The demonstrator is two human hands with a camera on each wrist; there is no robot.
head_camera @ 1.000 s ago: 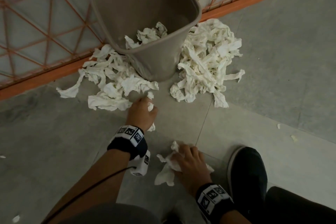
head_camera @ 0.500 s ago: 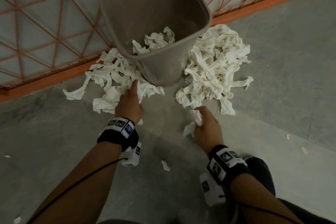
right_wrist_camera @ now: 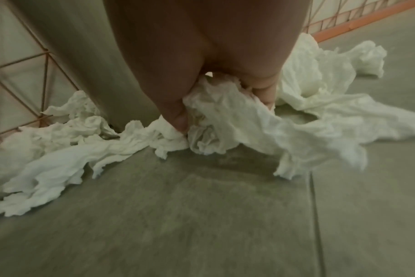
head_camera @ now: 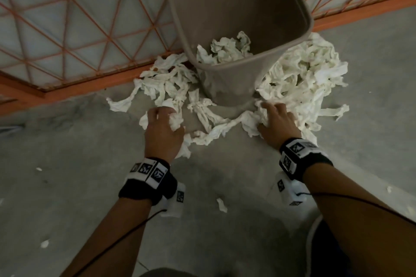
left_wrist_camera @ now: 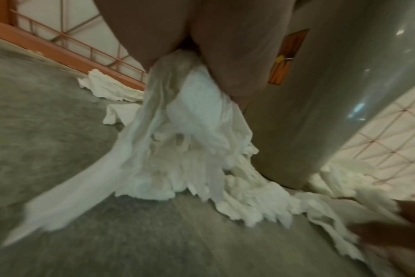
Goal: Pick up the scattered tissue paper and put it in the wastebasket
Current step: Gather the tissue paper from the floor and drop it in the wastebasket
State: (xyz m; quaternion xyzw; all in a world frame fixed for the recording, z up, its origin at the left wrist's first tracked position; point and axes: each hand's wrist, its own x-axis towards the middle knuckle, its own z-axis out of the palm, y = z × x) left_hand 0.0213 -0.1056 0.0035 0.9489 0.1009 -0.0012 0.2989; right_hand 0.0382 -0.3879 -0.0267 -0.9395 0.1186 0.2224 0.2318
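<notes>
Both hands moved fwd, each gripping tissue (head_camera: 216,129) by 1 wastebasket (head_camera: 229,83).

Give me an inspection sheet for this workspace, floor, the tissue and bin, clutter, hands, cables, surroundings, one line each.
Surface: grey tiled floor, bare in front of the person.
Job's things: wastebasket upright with some tissue inside; left pile and right pile lie on the floor on either side of it.
Clutter: small scraps scattered on the floor.
Hands: left hand grips tissue from the left pile; right hand grips tissue at the right pile's edge.
Cables: a thin black cable runs along the left forearm, another along the right.
Surroundings: orange lattice fence behind the wastebasket; dark shoe at lower right.
</notes>
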